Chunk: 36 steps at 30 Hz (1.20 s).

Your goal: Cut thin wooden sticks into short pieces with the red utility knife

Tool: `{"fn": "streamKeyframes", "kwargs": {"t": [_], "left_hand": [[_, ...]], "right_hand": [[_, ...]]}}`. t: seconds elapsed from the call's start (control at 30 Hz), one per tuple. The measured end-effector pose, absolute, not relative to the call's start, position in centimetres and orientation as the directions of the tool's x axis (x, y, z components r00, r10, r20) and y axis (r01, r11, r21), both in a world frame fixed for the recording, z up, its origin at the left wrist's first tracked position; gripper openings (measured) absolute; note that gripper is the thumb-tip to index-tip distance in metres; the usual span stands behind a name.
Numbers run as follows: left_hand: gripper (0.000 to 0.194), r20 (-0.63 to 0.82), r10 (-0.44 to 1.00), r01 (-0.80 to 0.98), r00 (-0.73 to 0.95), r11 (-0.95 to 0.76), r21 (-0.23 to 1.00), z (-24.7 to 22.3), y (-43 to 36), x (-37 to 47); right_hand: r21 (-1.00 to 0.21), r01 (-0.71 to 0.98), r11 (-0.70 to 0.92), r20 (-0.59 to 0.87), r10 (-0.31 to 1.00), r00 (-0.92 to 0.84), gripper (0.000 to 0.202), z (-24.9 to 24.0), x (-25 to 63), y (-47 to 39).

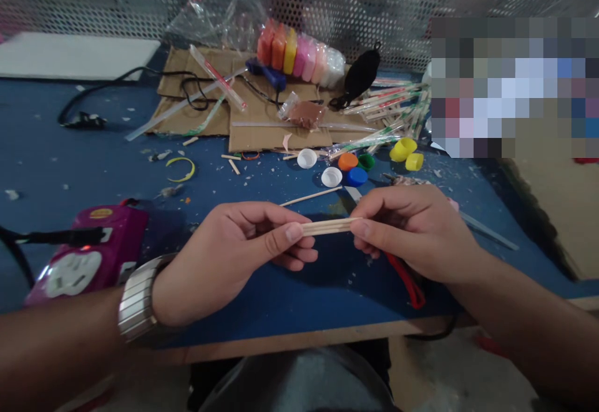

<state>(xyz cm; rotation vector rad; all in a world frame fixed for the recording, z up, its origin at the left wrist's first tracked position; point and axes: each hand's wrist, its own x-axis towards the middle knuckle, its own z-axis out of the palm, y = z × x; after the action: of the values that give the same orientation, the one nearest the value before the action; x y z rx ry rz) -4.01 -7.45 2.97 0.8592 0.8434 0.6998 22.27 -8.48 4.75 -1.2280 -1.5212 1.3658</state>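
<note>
Between my two hands lies a small bundle of short wooden sticks [326,227], held level side by side above the blue tabletop. My left hand [253,237] pinches the left end between thumb and fingers. The right end is pinched the same way by my right hand [407,231]. Behind the bundle, a longer single wooden stick [312,196] slants across the table. Below my right hand a red handle [408,282] shows, its tool partly hidden. A grey blade-like strip [353,194] peeks out by the right fingers.
Bottle caps [357,176] lie just beyond my hands. Farther back are cardboard pieces [262,132], a blue glue gun [266,75], packed colored clay [299,53] and wrapped sticks [388,106]. A purple power socket [112,237] with a cable stands left, and a cardboard sheet [556,212] right.
</note>
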Motion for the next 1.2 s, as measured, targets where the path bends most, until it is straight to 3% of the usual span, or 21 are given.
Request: {"fn": "streamKeyframes", "kwargs": {"t": [0.5,0.8,1.2], "left_hand": [[0.028,-0.368,0.770,-0.165,0.521,0.514,0.842,2.95,-7.43,-4.05],[0.026,-0.352,0.791,-0.180,0.500,0.492,0.852,2.86,-7.41,-4.24],[0.033,-0.372,0.771,-0.211,0.518,0.536,0.817,2.91,-7.57,-3.89]], "right_hand": [[-0.984,0.180,-0.001,-0.058,0.949,-0.311,0.031,4.91,22.38,-8.50],[-0.914,0.383,0.135,0.034,0.965,-0.259,0.017,4.82,22.43,-8.88],[-0.936,0.323,0.141,0.033,0.947,-0.319,0.025,4.89,22.78,-8.89]]}}
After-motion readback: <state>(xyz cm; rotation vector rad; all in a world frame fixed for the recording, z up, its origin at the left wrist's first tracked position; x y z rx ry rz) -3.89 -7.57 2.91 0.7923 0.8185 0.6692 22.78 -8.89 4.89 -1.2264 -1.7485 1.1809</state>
